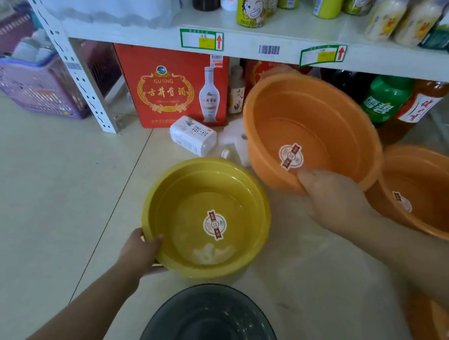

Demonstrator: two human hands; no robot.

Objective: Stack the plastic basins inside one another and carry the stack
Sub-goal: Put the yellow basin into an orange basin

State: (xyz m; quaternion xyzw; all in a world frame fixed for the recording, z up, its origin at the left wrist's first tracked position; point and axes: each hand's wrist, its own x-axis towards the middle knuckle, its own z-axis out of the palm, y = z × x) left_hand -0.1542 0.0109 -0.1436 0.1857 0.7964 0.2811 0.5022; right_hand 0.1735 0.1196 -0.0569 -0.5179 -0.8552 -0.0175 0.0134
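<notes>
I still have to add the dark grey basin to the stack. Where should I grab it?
Probably by the rim of the dark grey basin: it sits upright and open on the floor, nearest you. Hook fingers over the near lip from above.

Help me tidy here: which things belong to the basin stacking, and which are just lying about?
Job: yellow basin in left hand; raised orange basin in right hand; second orange basin; dark basin.
Lying about: red liquor box, white packet, purple basket.
</notes>
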